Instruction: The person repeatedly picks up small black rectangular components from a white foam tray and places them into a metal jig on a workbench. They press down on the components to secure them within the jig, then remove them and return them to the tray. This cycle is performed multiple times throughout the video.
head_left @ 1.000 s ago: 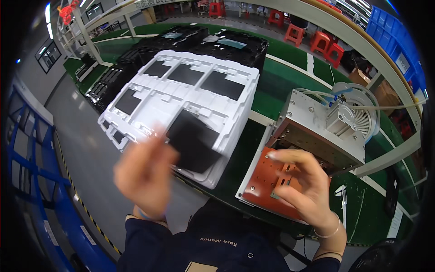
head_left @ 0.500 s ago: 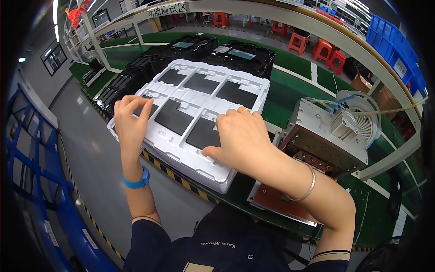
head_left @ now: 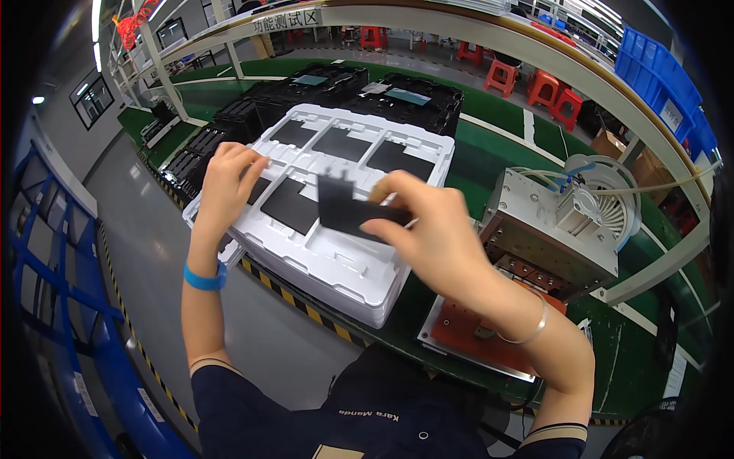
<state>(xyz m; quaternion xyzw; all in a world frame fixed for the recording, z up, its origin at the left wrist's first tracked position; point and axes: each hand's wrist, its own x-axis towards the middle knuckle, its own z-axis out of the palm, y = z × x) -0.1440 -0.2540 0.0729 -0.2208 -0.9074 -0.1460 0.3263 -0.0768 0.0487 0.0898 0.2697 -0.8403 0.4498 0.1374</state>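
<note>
A thin black notched plate (head_left: 342, 208) is raised and tilted above the white moulded tray (head_left: 306, 264). My right hand (head_left: 432, 226) pinches its right end between thumb and fingers. Below it, the tray's near right pocket is bare. Similar black plates lie flat in the other pockets, such as the near middle plate (head_left: 289, 206) and the far right plate (head_left: 399, 159). My left hand (head_left: 229, 183) hovers over the tray's left end, near the plate there, fingers bent and apart from the thumb, with nothing visible in them.
To the right stands a metal press fixture (head_left: 554, 222) with air hoses and a reddish base plate (head_left: 466, 329). Black trays (head_left: 405, 99) sit behind the white one on the green bench (head_left: 489, 145). Blue rack frames (head_left: 69, 306) line the floor at left; a shelf beam crosses above.
My right hand has lifted the black plate out of the near right pocket and tilted it up. My left hand has shifted slightly, staying over the tray's left end.
</note>
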